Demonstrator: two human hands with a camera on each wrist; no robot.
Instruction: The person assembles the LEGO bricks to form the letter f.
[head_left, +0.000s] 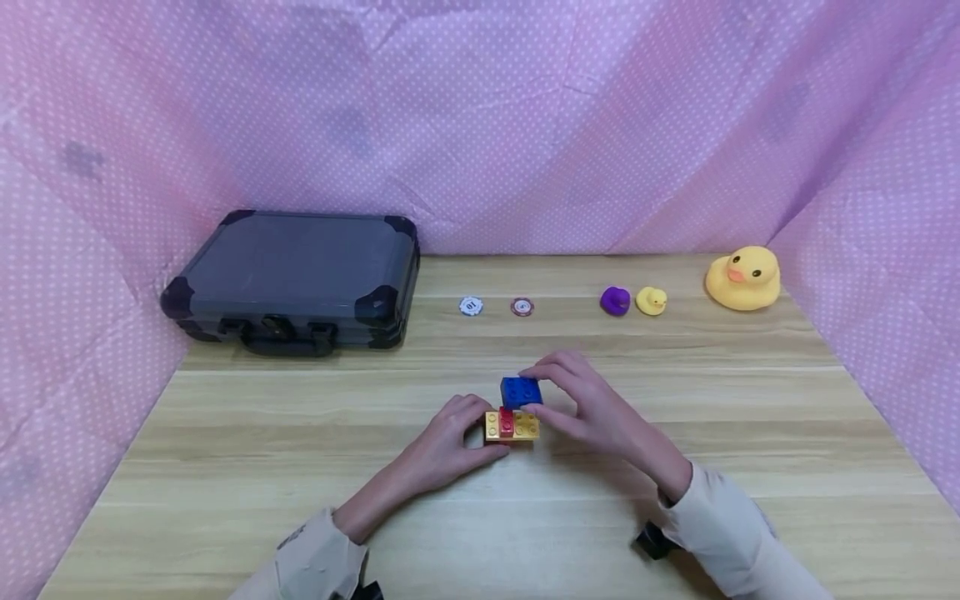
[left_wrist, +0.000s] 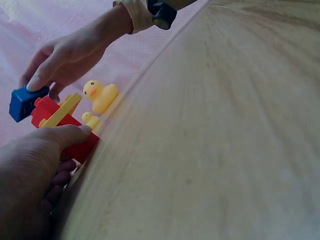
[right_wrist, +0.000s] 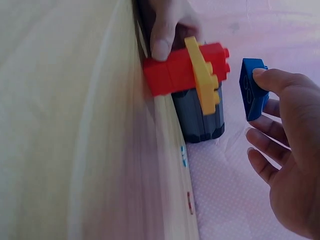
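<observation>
At the middle of the wooden table (head_left: 300, 467), the left hand (head_left: 442, 446) lies low with its wrist on the surface, fingers curled round the left side of the red and yellow brick stack (head_left: 512, 424) and gripping it; the right hand (head_left: 592, 408) arches above, wrist raised, pinching the blue brick (head_left: 521, 390) between thumb and fingertips. The blue brick hangs just apart from the stack's studs in the wrist views; both forearms angle inward in pale sleeves
</observation>
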